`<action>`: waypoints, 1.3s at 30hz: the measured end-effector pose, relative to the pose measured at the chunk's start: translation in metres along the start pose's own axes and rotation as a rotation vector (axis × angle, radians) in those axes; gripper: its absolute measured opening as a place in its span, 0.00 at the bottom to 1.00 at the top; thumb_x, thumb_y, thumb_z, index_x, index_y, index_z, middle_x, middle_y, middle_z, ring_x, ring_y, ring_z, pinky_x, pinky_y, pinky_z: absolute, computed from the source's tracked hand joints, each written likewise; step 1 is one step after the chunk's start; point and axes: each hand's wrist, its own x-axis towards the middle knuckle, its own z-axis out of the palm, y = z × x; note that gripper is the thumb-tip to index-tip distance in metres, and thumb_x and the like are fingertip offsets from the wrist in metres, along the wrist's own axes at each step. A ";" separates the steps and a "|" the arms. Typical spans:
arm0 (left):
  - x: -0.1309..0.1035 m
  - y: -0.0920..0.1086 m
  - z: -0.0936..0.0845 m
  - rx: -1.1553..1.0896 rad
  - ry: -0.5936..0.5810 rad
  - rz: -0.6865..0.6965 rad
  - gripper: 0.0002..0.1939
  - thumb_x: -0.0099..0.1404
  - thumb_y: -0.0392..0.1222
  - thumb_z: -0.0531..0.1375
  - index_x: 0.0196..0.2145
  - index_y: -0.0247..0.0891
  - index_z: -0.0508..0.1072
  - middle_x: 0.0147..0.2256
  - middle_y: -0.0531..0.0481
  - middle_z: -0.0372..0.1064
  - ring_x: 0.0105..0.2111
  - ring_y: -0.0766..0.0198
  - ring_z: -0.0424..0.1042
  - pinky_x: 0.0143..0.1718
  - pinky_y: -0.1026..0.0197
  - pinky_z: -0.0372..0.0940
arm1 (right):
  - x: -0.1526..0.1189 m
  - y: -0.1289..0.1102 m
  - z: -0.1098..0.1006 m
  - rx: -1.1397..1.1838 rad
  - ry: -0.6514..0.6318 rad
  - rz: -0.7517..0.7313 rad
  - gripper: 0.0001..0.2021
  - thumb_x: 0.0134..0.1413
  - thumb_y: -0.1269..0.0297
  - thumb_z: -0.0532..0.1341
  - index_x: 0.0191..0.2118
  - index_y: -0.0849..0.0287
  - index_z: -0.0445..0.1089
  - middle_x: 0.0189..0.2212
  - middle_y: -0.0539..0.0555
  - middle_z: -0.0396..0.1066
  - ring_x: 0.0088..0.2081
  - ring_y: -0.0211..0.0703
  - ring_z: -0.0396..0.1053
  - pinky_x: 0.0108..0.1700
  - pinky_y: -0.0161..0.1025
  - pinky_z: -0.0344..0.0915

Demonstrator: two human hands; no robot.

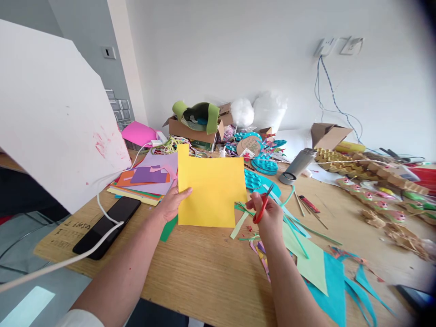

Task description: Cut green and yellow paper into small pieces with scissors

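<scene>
My left hand (pixel 174 200) pinches the left edge of a yellow sheet of paper (pixel 211 193), thumb in front, and holds it up over the table. A narrow strip rises from the sheet's upper left corner, and its lower right corner has a notch. Right of the sheet, my right hand (pixel 267 213) is closed around red-handled scissors (pixel 261 209), whose blades point up and away from the paper. Beneath that hand lie green paper strips (pixel 239 225) and small scraps. A light green sheet (pixel 308 259) rests on a blue sheet (pixel 329 286) beside my right forearm.
A phone (pixel 107 227) with a white cable lies at the left, near stacked coloured paper (pixel 136 184). A grey thermos (pixel 299 165) leans at the right, near wooden sticks (pixel 313 211) and egg-carton pieces (pixel 354 168). Behind stands a cardboard box (pixel 192 129). A white board (pixel 51 113) rises at left.
</scene>
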 end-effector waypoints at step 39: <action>0.002 0.010 -0.007 -0.088 0.042 -0.024 0.25 0.55 0.38 0.67 0.52 0.36 0.72 0.53 0.39 0.71 0.52 0.44 0.70 0.51 0.43 0.68 | -0.010 -0.006 0.005 -0.067 -0.355 0.103 0.30 0.52 0.35 0.53 0.23 0.62 0.69 0.14 0.52 0.66 0.15 0.38 0.65 0.18 0.32 0.58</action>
